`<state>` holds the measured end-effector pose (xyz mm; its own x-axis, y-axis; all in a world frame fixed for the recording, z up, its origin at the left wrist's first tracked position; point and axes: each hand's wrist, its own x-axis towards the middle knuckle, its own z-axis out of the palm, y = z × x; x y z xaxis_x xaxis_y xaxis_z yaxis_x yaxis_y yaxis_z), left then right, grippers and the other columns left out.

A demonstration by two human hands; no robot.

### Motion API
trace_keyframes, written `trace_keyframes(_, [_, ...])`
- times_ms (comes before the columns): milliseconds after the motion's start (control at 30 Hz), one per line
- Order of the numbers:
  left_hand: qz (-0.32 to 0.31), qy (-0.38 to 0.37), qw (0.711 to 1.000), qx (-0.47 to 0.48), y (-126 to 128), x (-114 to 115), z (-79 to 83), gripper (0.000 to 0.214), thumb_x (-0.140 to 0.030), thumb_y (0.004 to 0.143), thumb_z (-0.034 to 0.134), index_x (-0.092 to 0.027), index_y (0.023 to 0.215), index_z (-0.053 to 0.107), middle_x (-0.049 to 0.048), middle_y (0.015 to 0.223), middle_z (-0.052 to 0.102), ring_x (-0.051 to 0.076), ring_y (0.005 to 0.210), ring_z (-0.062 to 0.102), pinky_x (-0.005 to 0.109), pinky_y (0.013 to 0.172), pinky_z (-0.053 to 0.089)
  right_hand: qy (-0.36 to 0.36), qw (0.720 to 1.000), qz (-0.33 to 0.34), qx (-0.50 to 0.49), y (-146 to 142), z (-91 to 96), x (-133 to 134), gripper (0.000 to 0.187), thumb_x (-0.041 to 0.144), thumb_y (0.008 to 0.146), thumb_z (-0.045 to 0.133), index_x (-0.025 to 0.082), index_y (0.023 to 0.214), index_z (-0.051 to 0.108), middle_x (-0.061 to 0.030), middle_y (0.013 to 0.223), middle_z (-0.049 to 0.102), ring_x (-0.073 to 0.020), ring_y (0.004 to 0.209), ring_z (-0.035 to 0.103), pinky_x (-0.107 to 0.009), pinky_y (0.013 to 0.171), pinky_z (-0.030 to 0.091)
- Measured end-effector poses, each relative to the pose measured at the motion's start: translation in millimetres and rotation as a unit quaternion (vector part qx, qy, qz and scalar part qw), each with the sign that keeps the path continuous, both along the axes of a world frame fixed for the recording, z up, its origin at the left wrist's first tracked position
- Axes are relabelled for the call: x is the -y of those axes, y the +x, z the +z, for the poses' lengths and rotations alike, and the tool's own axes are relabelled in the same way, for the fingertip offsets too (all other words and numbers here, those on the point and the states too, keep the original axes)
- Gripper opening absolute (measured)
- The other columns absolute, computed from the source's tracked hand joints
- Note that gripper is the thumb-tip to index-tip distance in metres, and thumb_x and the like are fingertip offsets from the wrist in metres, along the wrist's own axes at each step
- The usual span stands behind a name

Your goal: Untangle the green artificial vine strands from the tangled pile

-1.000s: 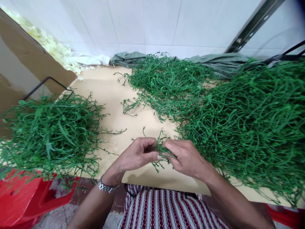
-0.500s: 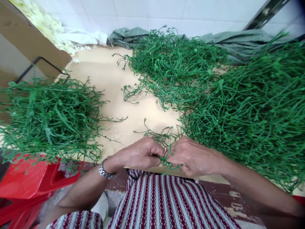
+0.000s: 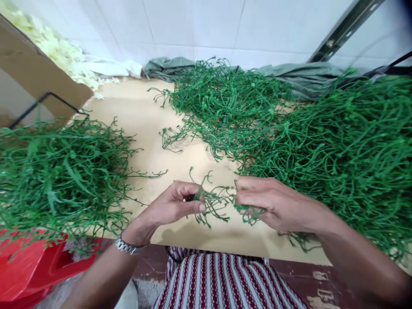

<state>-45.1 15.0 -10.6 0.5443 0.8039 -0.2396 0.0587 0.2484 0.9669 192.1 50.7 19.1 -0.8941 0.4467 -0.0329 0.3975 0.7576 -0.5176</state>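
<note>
My left hand (image 3: pixel 172 206) pinches one end of a small green plastic sprig (image 3: pixel 214 201) with thin curling stems. My right hand (image 3: pixel 273 204) is closed on another bunch of the same green stems, a short way to the right. Both hands hover just above the near edge of the beige tabletop (image 3: pixel 151 128). A few stems stretch between the two hands. A metal watch (image 3: pixel 127 246) is on my left wrist.
A big heap of green plastic stems (image 3: pixel 347 154) fills the right side, a smaller heap (image 3: pixel 225 103) lies behind it, and another heap (image 3: pixel 61 171) lies on the left. A red plastic stool (image 3: pixel 28 266) stands lower left. Cardboard (image 3: pixel 41 73) and pale flower pieces (image 3: pixel 61 51) lie far left.
My hands were pressed together on one clump; now they have drawn apart, each keeping part of the green stems. The view has also tilted up a little.
</note>
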Motion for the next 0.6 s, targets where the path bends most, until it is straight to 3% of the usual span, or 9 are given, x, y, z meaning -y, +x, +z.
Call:
trace_keyframes(100, [0.142, -0.021, 0.987, 0.077, 1, -3, -2.0, 0.023, -0.030, 0.063, 0.069, -0.013, 0.055, 0.056, -0.0033, 0.049, 0.042, 0.007, 0.046, 0.033, 0.022, 0.046, 0.026, 0.040, 0.992, -0.101, -0.070, 6, 4.1, 1, 0.019, 0.001, 0.071, 0.041, 0.018, 0.075, 0.047, -0.0062, 0.095, 0.047, -0.0145, 0.077, 0.046, -0.027, 0.063, 0.040])
trace_keyframes(200, [0.243, -0.022, 0.964, 0.109, 5, -3, -1.7, 0.025, -0.030, 0.060, 0.073, -0.013, 0.054, 0.057, -0.0033, 0.048, 0.045, 0.006, 0.046, 0.035, 0.021, 0.046, 0.025, 0.092, 0.971, -0.154, -0.160, 4, 5.8, 5, 0.014, 0.005, 0.075, 0.044, 0.018, 0.078, 0.047, -0.0103, 0.120, 0.040, -0.0195, 0.094, 0.048, -0.033, 0.076, 0.042])
trace_keyframes(267, [0.269, -0.023, 0.956, 0.115, 8, -3, -1.2, 0.024, -0.030, 0.059, 0.074, -0.013, 0.054, 0.057, -0.0032, 0.048, 0.047, 0.006, 0.046, 0.037, 0.021, 0.047, 0.026, 0.092, 0.963, -0.162, -0.195, -1, 6.1, 7, 0.014, 0.005, 0.076, 0.044, 0.019, 0.081, 0.048, -0.0103, 0.116, 0.046, -0.0207, 0.096, 0.049, -0.034, 0.079, 0.042])
trace_keyframes(333, [0.285, -0.032, 0.951, 0.117, 10, -4, -0.9, 0.023, -0.029, 0.059, 0.074, -0.013, 0.055, 0.057, -0.0037, 0.047, 0.047, 0.006, 0.045, 0.038, 0.021, 0.046, 0.026, 0.066, 0.961, -0.162, -0.215, -9, 4.2, 9, 0.018, 0.004, 0.077, 0.042, 0.019, 0.085, 0.048, -0.0068, 0.092, 0.054, -0.0172, 0.082, 0.053, -0.029, 0.069, 0.044])
trace_keyframes(433, [0.303, -0.053, 0.944, 0.115, 12, -6, -1.4, 0.022, -0.028, 0.058, 0.074, -0.013, 0.057, 0.058, -0.0039, 0.046, 0.048, 0.006, 0.043, 0.039, 0.020, 0.045, 0.027, 0.060, 0.959, -0.174, -0.215, -25, -5.0, 11, 0.019, 0.002, 0.076, 0.041, 0.019, 0.084, 0.046, -0.0014, 0.070, 0.051, -0.0131, 0.062, 0.050, -0.023, 0.055, 0.041])
trace_keyframes(600, [0.326, -0.064, 0.934, 0.131, 15, -9, -2.8, 0.021, -0.027, 0.058, 0.073, -0.013, 0.057, 0.057, -0.0031, 0.046, 0.051, 0.007, 0.042, 0.043, 0.020, 0.044, 0.030, 0.088, 0.952, -0.210, -0.206, -45, -25.1, 12, 0.025, 0.003, 0.073, 0.041, 0.017, 0.094, 0.046, -0.0050, 0.080, 0.057, -0.0150, 0.069, 0.056, -0.025, 0.062, 0.046])
